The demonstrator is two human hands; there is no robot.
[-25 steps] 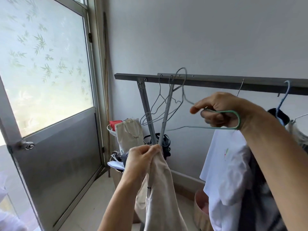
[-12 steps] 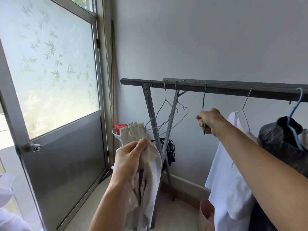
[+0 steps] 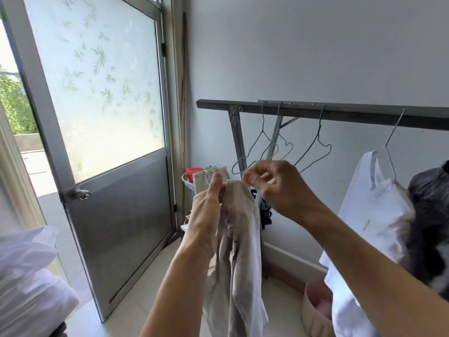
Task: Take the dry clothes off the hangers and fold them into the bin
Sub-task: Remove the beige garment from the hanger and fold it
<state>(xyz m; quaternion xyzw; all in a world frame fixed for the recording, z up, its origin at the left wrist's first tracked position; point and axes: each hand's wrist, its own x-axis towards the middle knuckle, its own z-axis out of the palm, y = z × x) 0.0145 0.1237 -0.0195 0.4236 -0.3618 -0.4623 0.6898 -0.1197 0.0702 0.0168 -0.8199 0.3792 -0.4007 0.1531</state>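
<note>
Head view: the left hand [image 3: 209,210] grips the beige garment [image 3: 240,239] at its bunched top, thumb pressed against the cloth. The rest of the garment hangs straight down from that grip, below the left end of the rail [image 3: 364,113]. The right hand [image 3: 274,186] has its fingers curled, with the tips at the garment's top edge just beside the left thumb. Blur hides whether they pinch the cloth.

Three bare wire hangers [image 3: 315,147] hang from the rail above both hands. Further right along the rail, a white shirt [image 3: 371,215] hangs on its own hanger, and a dark garment [image 3: 430,215] hangs beyond it. The bin [image 3: 313,310] stands on the floor under the rail, beneath the white shirt.

Half a second ago the right hand was up at the rail, holding a hanger. That hanger now hangs free and the hand has come down to the garment. The left hand keeps its hold.
</note>
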